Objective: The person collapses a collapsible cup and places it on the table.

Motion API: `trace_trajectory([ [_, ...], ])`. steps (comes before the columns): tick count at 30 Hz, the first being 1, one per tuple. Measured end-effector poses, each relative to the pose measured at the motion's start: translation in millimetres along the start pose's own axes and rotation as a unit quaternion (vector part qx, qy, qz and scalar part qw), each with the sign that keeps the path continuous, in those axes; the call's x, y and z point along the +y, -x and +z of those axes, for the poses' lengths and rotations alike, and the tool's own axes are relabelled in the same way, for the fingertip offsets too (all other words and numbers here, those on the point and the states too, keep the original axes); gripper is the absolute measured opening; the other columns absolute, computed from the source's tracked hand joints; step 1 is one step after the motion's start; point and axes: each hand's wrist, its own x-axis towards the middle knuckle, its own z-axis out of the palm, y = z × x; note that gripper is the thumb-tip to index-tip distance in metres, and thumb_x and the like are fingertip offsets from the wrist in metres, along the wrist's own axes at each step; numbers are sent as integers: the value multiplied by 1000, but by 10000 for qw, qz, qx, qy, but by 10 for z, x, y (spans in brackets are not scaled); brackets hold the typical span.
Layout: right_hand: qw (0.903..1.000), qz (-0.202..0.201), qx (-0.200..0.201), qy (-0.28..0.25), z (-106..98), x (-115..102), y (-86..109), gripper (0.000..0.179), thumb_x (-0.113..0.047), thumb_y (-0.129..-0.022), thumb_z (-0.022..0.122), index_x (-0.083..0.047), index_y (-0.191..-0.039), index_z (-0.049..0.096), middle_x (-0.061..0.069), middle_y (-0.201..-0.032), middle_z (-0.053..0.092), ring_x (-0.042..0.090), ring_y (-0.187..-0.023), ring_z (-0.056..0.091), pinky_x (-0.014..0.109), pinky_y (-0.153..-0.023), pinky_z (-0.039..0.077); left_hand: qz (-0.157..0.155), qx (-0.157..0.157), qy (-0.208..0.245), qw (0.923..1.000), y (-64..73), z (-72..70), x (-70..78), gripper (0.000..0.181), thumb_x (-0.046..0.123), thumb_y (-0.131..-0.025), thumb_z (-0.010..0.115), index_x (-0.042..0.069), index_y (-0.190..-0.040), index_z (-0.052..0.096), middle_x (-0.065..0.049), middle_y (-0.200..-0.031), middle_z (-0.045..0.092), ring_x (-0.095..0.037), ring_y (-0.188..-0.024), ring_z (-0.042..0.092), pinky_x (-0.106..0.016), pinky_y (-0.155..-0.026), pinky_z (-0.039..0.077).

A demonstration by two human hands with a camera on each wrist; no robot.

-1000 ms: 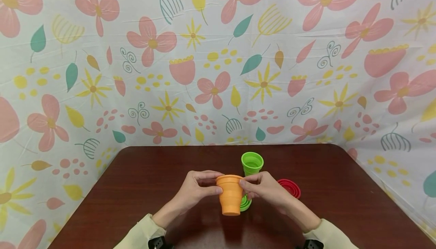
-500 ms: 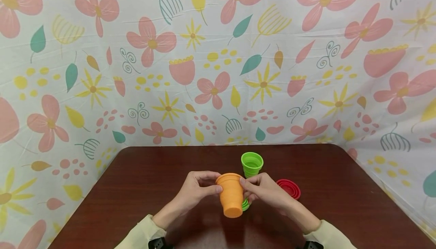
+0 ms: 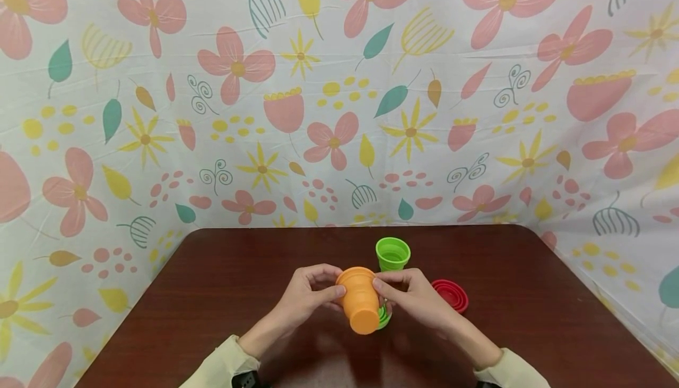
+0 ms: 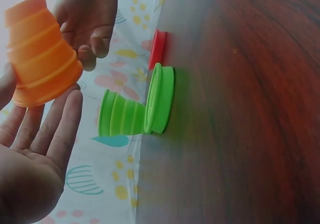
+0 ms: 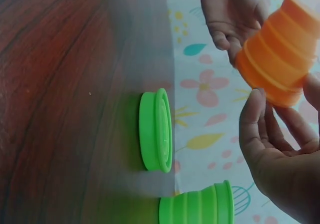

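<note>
An orange collapsible cup, pulled out to its full height, is held above the table between both hands. Its base tips toward the head camera, so the round bottom shows. My left hand pinches the rim on the left side, thumb in front. On the right side, the thumb and fingers of my right hand grip the same rim. In the left wrist view the stepped wall of the orange cup is visible between the two hands. The cup's inside is hidden.
Behind the hands an extended green collapsible cup stands on the dark wooden table. A flattened green cup lies nearer, partly covered in the head view. To the right lies a flattened red cup. A flowered cloth hangs behind.
The orange cup has tilted in the hands, its base swinging up toward the head camera and slightly right. Both hands keep their grip on the rim. The other cups stay put.
</note>
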Motion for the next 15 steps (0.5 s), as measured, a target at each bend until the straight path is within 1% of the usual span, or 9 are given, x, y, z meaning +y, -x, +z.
trace_trajectory([
  [3, 9996, -54, 264, 5, 24, 3, 1, 35, -23, -106, 66, -1, -132, 73, 10, -107, 76, 22, -93, 69, 30, -79, 61, 13, -28, 84, 10000, 6, 6, -4, 30, 5, -99, 74, -11, -123, 67, -11, -110, 75, -23, -87, 75, -66, -78, 59],
  [7, 9986, -165, 496, 28, 52, 9, 5, 37, -21, -105, 68, 1, -135, 70, 10, -115, 76, 20, -90, 69, 32, -79, 61, 9, -31, 173, 9998, 11, 15, -5, 30, 8, -101, 72, -11, -124, 66, -12, -110, 75, -24, -82, 76, -73, -78, 55],
  [10, 9979, -226, 609, 15, 71, 6, 18, 37, -20, -104, 69, 2, -135, 70, 13, -116, 75, 20, -84, 68, 32, -74, 61, 36, -26, 162, 9999, 9, 20, -3, 30, 9, -102, 71, -10, -124, 66, -12, -109, 75, -24, -81, 76, -71, -77, 56],
  [15, 9970, -351, 686, 3, 93, -11, 29, 36, -18, -104, 70, 3, -133, 71, 14, -115, 75, 19, -82, 68, 32, -72, 61, 55, 16, 101, 9999, 6, 27, 2, 29, 11, -102, 70, -10, -123, 67, -13, -106, 75, -23, -77, 76, -68, -76, 58],
])
